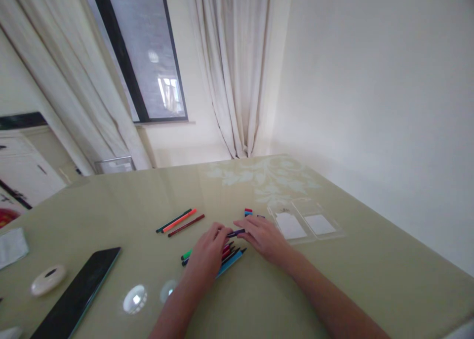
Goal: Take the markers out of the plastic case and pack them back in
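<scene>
Tablet [79,292], screen dark, lies flat on the table [289,294]. Three markers [179,221] rest left of my left hand [210,252], which hangs over a loose marker cluster [230,264] and pinches one end of a dark marker [236,233]. My right hand [264,235] pinches the other end. Just beyond, I note a clear case [302,224].

Left forearm [181,299], bare, runs up from bottom edge, left hand [210,250] back-up, fingers curled in a pinch — right forearm [326,294], also bare, slants from lower right, right hand [265,234] knuckles up, thumb and fingers pinching — fingertips of both hands close together, pointing inward
</scene>
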Motion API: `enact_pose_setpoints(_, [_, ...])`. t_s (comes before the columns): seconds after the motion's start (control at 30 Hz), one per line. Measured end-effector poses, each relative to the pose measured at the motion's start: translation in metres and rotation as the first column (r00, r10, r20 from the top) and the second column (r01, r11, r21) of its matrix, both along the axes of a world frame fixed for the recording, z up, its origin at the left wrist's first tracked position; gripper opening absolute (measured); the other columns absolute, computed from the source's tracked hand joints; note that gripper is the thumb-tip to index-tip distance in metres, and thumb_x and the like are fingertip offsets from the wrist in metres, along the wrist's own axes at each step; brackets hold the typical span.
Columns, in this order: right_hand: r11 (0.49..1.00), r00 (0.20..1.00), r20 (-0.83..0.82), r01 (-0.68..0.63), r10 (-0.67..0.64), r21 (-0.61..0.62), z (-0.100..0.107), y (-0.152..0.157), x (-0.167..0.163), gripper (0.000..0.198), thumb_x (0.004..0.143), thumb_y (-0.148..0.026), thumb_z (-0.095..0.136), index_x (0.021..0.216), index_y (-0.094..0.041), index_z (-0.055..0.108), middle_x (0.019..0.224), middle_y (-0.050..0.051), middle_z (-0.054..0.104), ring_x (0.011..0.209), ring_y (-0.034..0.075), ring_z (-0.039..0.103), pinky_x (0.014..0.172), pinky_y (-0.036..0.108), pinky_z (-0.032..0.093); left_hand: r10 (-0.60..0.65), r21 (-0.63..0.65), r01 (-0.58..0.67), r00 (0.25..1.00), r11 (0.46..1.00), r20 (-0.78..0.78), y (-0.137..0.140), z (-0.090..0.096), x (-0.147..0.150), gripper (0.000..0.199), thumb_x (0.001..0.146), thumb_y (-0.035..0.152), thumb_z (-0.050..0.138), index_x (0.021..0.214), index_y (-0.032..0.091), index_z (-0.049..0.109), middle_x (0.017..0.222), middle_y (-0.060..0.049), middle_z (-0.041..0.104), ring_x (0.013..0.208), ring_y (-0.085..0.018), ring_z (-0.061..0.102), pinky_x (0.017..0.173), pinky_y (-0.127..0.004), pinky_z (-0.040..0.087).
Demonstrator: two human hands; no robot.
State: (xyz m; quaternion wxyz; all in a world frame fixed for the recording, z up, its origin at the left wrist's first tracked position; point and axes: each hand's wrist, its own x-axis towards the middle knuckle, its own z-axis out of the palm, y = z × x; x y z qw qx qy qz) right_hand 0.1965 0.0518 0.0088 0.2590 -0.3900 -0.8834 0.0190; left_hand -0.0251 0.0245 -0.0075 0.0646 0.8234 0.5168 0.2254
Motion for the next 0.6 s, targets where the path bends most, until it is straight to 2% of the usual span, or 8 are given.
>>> enact_pose_setpoints(0.1, [0.996,0.997,0.022,-0.069,0.068,0.062,-0.002,-0.003,-0.005,0.024,0.105,-0.036,0.053,0.111,-0.023,0.073,0.095,0.005,0.074,0.092,0.019,0.068,0.087,0.029,0.051,-0.021,0.055,0.02,1.0,0.998,0.018,-0.009,0.002,0.012,0.023,0.103,0.016,0.042,0.116,0.022,0.061,0.112,-0.006,0.064,0.096,-0.02,0.064,0.088,-0.032,0.05])
enact_pose_setpoints(0.23, [0.99,0.993,-0.047,-0.106,0.11,0.093,-0.003,-0.005,-0.008,0.024,0.105,-0.034,0.053,0.109,-0.023,0.073,0.094,0.005,0.074,0.091,0.018,0.068,0.086,0.029,0.051,0.021,0.045,-0.021,1.0,0.999,-0.011,-0.014,0.009,0.012,0.02,0.106,0.028,0.044,0.102,0.022,0.062,0.098,-0.005,0.068,0.093,-0.022,0.064,0.084,-0.032,0.048])
enact_pose_setpoints(0.4, [0.987,0.961,-0.224,-0.157,0.162,0.042,0.003,-0.006,-0.006,0.027,0.106,-0.033,0.05,0.106,-0.022,0.075,0.093,0.005,0.074,0.089,0.017,0.068,0.083,0.027,0.053,0.11,-0.026,-0.114,0.987,0.993,-0.119,-0.014,0.021,0.01,0.029,0.106,0.04,0.044,0.093,0.023,0.064,0.09,-0.003,0.072,0.084,-0.021,0.068,0.068,-0.03,0.044])
enact_pose_setpoints(0.5, [0.996,0.929,-0.361,-0.087,0.082,0.005,0.008,0.003,0.007,0.024,0.105,-0.032,0.054,0.106,-0.023,0.076,0.098,0.005,0.075,0.092,0.018,0.069,0.085,0.028,0.053,0.263,-0.057,-0.276,0.95,0.959,-0.169,-0.011,0.024,0.0,0.037,0.102,0.054,0.047,0.092,0.025,0.066,0.088,-0.003,0.074,0.083,-0.024,0.071,0.066,-0.031,0.044])
enact_pose_setpoints(0.53, [0.999,0.918,-0.396,-0.038,0.03,-0.012,0.009,0.007,0.013,0.023,0.104,-0.031,0.055,0.108,-0.023,0.076,0.099,0.005,0.075,0.093,0.018,0.07,0.086,0.028,0.054,0.316,-0.055,-0.329,0.934,0.943,-0.17,-0.008,0.023,-0.007,0.037,0.102,0.055,0.046,0.095,0.025,0.067,0.091,-0.003,0.075,0.087,-0.025,0.071,0.069,-0.031,0.046])
enact_pose_setpoints(0.6, [0.994,0.901,-0.42,0.092,-0.111,-0.064,0.007,0.018,0.027,0.022,0.103,-0.026,0.055,0.112,-0.023,0.075,0.101,0.005,0.075,0.094,0.018,0.07,0.086,0.029,0.054,0.392,-0.011,-0.397,0.908,0.918,-0.146,-0.002,0.018,-0.02,0.034,0.104,0.048,0.044,0.111,0.023,0.066,0.112,-0.007,0.074,0.104,-0.026,0.069,0.081,-0.034,0.049])
